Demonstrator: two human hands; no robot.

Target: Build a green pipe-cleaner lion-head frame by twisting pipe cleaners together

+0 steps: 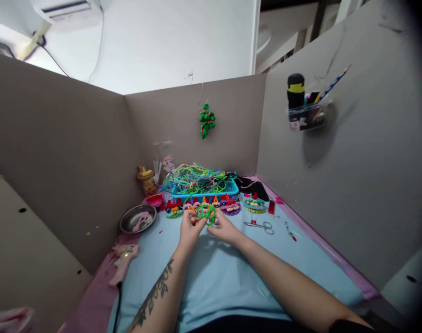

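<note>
Between my two hands, above the middle of the blue cloth (162, 273), is a bright green ring of bent pipe cleaner (206, 212). My left hand (190, 226) pinches its left and lower side with thumb and fingers. On the other side my right hand (224, 226) has its fingers closed on the right edge of the ring. Just behind the hands stands a row of colourful fuzzy pipe-cleaner figures (230, 205). Another such figure (254, 203), in yellow and teal, sits apart to the right.
A blue tray (234, 188) heaped with tangled pipe cleaners (197, 178) stands at the back. Scissors (261, 226) lie to the right. At left are a metal bowl (125, 224) and a pink glue gun (125, 263) with its cord. Grey partitions (228, 115) enclose the table.
</note>
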